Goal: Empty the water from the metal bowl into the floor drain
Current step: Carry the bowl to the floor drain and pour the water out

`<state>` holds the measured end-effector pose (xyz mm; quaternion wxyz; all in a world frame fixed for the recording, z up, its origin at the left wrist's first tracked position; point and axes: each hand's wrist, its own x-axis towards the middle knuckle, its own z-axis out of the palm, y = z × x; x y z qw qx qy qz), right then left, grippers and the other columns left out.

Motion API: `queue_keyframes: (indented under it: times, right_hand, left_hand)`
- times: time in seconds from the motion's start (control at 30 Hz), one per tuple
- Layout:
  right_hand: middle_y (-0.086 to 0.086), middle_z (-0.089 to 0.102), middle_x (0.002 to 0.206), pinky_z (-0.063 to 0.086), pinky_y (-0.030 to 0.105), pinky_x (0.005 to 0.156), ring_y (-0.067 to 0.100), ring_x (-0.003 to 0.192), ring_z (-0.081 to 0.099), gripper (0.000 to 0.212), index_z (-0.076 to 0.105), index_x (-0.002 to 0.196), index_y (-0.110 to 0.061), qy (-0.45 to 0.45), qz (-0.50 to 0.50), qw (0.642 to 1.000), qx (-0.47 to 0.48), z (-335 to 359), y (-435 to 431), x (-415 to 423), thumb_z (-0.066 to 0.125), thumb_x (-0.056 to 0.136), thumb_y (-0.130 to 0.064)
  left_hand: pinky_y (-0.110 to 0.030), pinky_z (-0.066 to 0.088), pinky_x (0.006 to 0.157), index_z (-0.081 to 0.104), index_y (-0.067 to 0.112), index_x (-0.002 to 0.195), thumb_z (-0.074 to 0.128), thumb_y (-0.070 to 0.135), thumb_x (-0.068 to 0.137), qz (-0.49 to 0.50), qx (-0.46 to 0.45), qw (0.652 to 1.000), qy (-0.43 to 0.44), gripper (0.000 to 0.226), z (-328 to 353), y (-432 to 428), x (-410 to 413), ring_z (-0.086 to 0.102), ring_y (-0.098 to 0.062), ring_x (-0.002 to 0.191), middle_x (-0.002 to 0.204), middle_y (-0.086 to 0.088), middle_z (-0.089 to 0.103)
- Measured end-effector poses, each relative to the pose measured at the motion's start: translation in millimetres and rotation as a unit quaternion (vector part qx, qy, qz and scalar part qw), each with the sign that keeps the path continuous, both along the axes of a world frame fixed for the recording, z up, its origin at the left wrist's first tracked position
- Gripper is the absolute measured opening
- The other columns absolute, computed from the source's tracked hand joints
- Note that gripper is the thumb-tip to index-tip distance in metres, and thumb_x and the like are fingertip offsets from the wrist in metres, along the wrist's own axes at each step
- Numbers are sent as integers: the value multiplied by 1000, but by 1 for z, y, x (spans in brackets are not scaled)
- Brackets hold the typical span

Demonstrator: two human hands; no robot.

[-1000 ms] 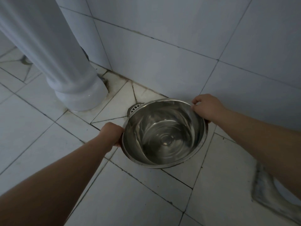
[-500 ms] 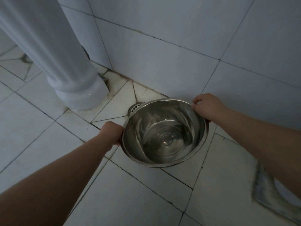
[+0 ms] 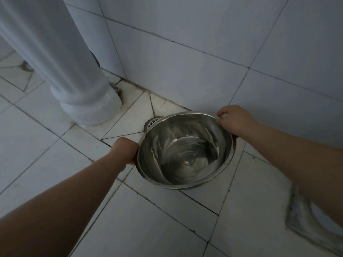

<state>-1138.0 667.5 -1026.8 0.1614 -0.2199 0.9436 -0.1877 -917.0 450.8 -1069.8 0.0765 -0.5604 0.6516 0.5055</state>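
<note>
A shiny metal bowl (image 3: 185, 151) hangs low over the tiled floor, close to the wall, with rippling water in its bottom. My left hand (image 3: 126, 148) grips its near-left rim, and my right hand (image 3: 234, 120) grips its far-right rim. The bowl looks slightly tilted toward the far left. The floor drain (image 3: 153, 121) is a white grate that peeks out just beyond the bowl's far-left rim; most of it is hidden under the bowl.
A white ceramic pedestal (image 3: 81, 101) stands on the floor to the left of the drain. A tiled wall (image 3: 204, 62) rises right behind the bowl. At the right edge lies the base of another white fixture (image 3: 304, 216).
The bowl and both hands have barely shifted. The water inside keeps swirling and the bowl's tilt has grown slightly.
</note>
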Motion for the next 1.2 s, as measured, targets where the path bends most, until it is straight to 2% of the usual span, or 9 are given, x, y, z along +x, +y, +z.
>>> queue_keyframes:
  times: [0.2,0.37,0.5,0.77,0.93,1.0,1.03,1.1,1.2]
  right_hand:
    - [13,64,123,46,29,82,32,111,58,24,72,107,-12,5,9,1000,2,-2,-1,-1,60,86,-18]
    - [12,65,121,46,28,76,31,107,61,23,72,106,-14,2,1,1000,-2,-2,-2,-2,60,86,-17]
    - [11,64,124,43,27,90,29,115,57,25,71,108,-12,2,10,1000,0,-2,-2,-3,60,86,-17]
    - [11,67,121,43,28,91,29,114,59,23,73,105,-11,4,11,1000,-5,-2,-2,-4,62,85,-17]
    - [11,67,122,43,29,95,29,115,59,26,72,109,-11,-2,11,1000,-6,-1,-3,-4,62,86,-17]
    - [11,67,123,43,29,96,29,116,58,26,72,110,-10,0,10,1000,-6,0,-3,-4,62,86,-17]
    - [11,67,123,43,29,96,29,116,58,26,72,109,-10,-1,10,1000,-9,0,-3,-4,62,86,-16]
    - [12,67,122,43,30,95,30,115,59,25,72,108,-9,-3,10,1000,-12,0,-3,-4,63,86,-16]
    - [12,68,120,43,29,95,30,114,60,25,73,107,-9,-2,13,1000,-11,0,-3,-3,62,86,-17]
  left_hand:
    - [-32,55,53,52,10,66,58,2,89,2,0,1000,7,25,0,0,0,58,-20,58,68,-8,57]
    - [-24,50,41,51,12,66,57,2,89,-1,-3,1000,3,26,1,0,0,58,-18,56,67,-6,57]
    - [-21,49,37,51,11,66,57,1,88,-1,-5,1000,3,25,3,0,0,57,-18,55,68,-6,56]
    - [-20,47,34,50,11,66,56,0,88,-7,-7,1000,0,25,6,2,-1,56,-18,55,67,-6,55]
    - [-25,48,41,49,11,66,56,0,89,-15,-23,1000,1,26,2,1,-2,56,-17,55,67,-6,55]
    - [-22,45,43,50,12,66,56,2,90,-39,-29,999,-9,26,2,3,-3,55,-14,54,67,-4,55]
    - [-18,42,44,52,13,66,55,7,91,-78,-56,995,-37,26,2,2,-3,53,-10,52,65,-1,55]
    - [-14,33,48,55,17,68,56,18,93,-89,-110,987,-79,25,5,1,-3,48,-3,51,61,6,53]
    - [-16,33,51,59,20,70,55,23,93,-189,-167,958,-133,23,1,-1,-2,49,-4,55,62,8,55]
